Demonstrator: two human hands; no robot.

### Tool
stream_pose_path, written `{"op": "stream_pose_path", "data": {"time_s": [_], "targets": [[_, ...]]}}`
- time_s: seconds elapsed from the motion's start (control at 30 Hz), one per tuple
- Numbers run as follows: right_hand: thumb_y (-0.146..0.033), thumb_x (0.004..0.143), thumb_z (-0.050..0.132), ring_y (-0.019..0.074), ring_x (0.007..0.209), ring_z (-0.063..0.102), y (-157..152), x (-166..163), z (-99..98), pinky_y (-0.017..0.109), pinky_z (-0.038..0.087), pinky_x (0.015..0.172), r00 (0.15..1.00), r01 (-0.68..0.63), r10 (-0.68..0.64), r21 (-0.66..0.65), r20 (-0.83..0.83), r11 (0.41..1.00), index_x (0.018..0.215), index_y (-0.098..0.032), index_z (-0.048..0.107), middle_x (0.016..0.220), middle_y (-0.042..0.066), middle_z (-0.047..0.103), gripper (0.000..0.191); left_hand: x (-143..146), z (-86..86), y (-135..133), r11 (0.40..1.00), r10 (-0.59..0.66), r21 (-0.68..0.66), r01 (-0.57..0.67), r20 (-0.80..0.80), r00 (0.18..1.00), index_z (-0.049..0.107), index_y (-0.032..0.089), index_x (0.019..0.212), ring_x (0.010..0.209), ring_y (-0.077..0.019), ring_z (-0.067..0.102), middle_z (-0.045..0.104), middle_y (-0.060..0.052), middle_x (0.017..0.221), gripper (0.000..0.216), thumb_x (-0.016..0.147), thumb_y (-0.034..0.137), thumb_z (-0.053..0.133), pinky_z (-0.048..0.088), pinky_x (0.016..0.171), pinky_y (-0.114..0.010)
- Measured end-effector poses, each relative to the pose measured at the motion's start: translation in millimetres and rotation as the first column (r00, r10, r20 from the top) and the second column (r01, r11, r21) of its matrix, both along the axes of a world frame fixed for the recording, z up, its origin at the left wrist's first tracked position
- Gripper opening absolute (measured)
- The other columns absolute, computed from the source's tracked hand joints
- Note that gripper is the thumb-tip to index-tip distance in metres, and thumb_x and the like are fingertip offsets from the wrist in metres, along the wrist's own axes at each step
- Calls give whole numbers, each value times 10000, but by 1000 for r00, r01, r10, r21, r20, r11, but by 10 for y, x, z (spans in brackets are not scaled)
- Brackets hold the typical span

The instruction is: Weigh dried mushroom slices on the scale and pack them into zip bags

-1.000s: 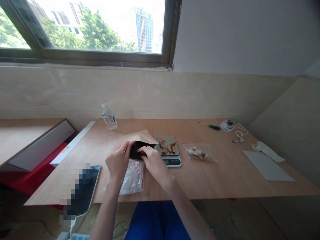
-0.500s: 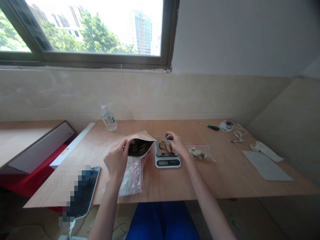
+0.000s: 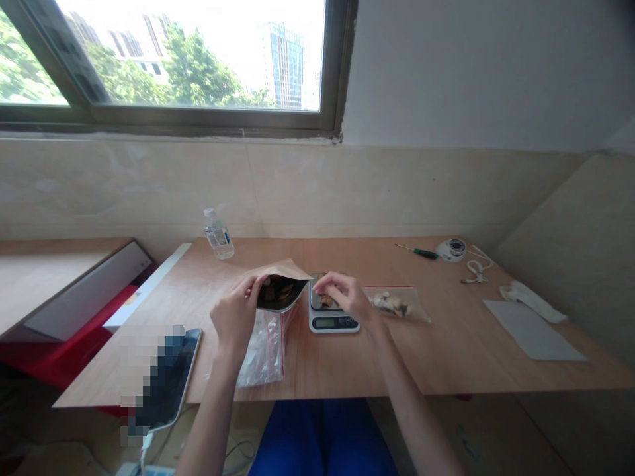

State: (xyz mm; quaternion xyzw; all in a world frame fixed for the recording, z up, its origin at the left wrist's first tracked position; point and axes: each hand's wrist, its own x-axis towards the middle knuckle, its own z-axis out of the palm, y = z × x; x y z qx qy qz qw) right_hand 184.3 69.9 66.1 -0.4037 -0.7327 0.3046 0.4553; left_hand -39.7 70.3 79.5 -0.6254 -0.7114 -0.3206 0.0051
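Single pinch grip: left hand (image 3: 234, 316) on paper bag (image 3: 282, 267), left of scale (image 3: 336, 324). Right hand (image 3: 347, 297) over scale, fingertips close together, hold undeterminable, partly obstructing dried pieces (image 3: 326, 300). Clear pouch (image 3: 415, 303) right of scale.

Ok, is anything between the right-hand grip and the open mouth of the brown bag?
Nothing visible. The right-hand grip is over the scale, beside the right corner of the brown bag; the left-hand grip holds the bag's left side.
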Motion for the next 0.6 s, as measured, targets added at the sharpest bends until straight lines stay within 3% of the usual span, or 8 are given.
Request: {"op": "stream_pose_path", "data": {"time_s": [0.07,0.13,0.2,0.27,0.37,0.6], "targets": [[-104,860,406,128,869,630,-147,-251,166,234,480,779,983,-172,173,-15,66,985,914,-174,663,914,22,685,272,15,-3,-2,1000,-4,-12,4,-13,1000,682,285,920,738,-179,605,694,-25,829,318,860,492,448,263,529,-226],[-56,856,386,128,936,616,-200,-519,250,235,469,834,956,-205,199,4,215,979,947,-169,659,1011,34,671,309,24,-7,-6,1000,-5,-15,5,-31,1000,682,279,913,726,-180,601,690,-29,804,319,862,489,448,253,525,-227],[-21,842,393,169,1024,588,-163,-769,254,271,464,876,897,-108,87,23,433,994,1005,-133,642,1082,87,647,318,25,-13,-11,1000,-6,-10,5,-44,999,682,272,900,724,-179,600,688,-31,791,324,866,486,442,248,524,-225],[-8,836,404,222,1066,571,-66,-979,217,321,472,881,763,18,-21,10,646,1000,1090,-83,607,1119,151,625,334,17,-21,-17,1000,-4,-6,3,-49,999,684,268,889,727,-179,601,689,-32,792,332,867,491,438,247,526,-222],[-23,858,402,262,1059,582,102,-1195,172,359,483,868,585,163,-41,-68,810,984,1142,-55,585,1135,188,618,339,-3,-36,-24,1000,4,-8,-4,-49,999,685,274,891,722,-177,602,696,-31,825,328,866,492,441,243,526,-222],[-5,845,422,275,1028,609,227,-1344,151,374,489,864,544,260,-42,-121,838,958,1062,-60,636,1090,194,646,310,-25,-70,-27,1000,-1,16,2,-31,1000,684,278,886,761,-185,612,700,-26,841,336,867,500,432,249,534,-224]]}}
